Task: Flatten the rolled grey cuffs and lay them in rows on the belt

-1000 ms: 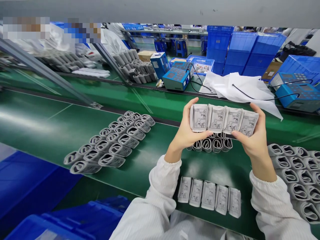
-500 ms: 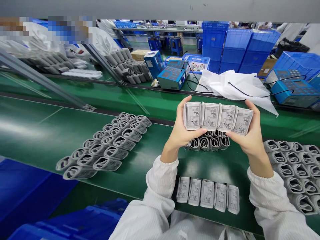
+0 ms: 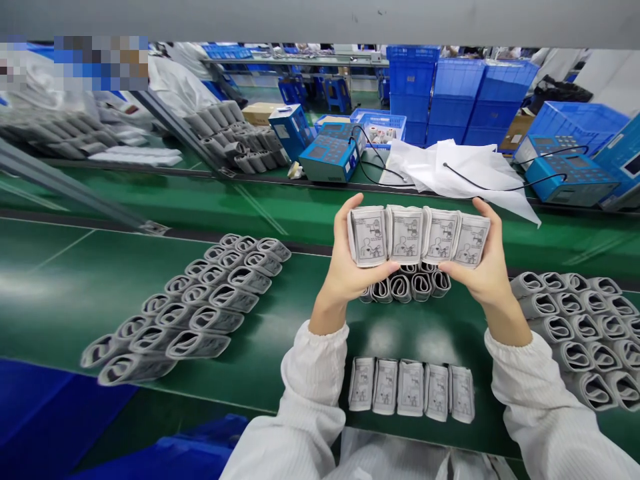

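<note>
Both hands hold up one row of several rolled grey cuffs (image 3: 419,235), printed sides facing me, above the green belt (image 3: 100,280). My left hand (image 3: 350,267) grips the row's left end and my right hand (image 3: 480,267) grips its right end, fingers wrapped round. Right behind and below the held row, a short row of rolled cuffs (image 3: 407,288) stands on the belt. A flat row of several printed cuffs (image 3: 411,389) lies near the front edge between my white sleeves.
A block of rolled cuffs (image 3: 190,307) lies on the belt at left and another block (image 3: 583,327) at right. Beyond stand blue test boxes (image 3: 330,157) (image 3: 570,179) with black cables, white sheeting (image 3: 460,167), stacked blue crates (image 3: 450,93) and more cuffs (image 3: 240,137).
The view has drifted, so hands and cuffs sit a little further left and lower in the picture. My grip on the row of cuffs is unchanged.
</note>
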Motion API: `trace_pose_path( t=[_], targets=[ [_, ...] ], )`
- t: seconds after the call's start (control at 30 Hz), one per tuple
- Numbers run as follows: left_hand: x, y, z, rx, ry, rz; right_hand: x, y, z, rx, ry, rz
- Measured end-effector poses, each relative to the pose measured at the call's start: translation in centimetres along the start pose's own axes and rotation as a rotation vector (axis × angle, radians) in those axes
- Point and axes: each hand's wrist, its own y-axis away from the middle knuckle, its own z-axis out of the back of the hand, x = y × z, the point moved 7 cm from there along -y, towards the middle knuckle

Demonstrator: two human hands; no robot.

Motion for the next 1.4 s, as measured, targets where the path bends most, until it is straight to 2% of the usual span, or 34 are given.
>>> trace_pose_path(
  t=[0.57, 0.73, 1.1, 1.4],
  targets=[
    [1.0, 0.0, 0.5, -0.033, 0.004, -0.011, 0.5, -0.1, -0.4, 0.020, -0.007, -0.002],
    [1.1, 0.2, 0.9, -0.032, 0.005, -0.016, 0.4, 0.1, -0.4, 0.084, -0.060, -0.017],
    [1.6, 0.6, 1.8, -0.095, 0.074, 0.083, 1.1, 0.2, -0.6, 0.151, -0.120, -0.027],
    [1.6, 0.6, 1.8, -0.104, 0.107, 0.094, 1.1, 0.3, -0.8, 0.187, -0.221, -0.012]
  ],
)
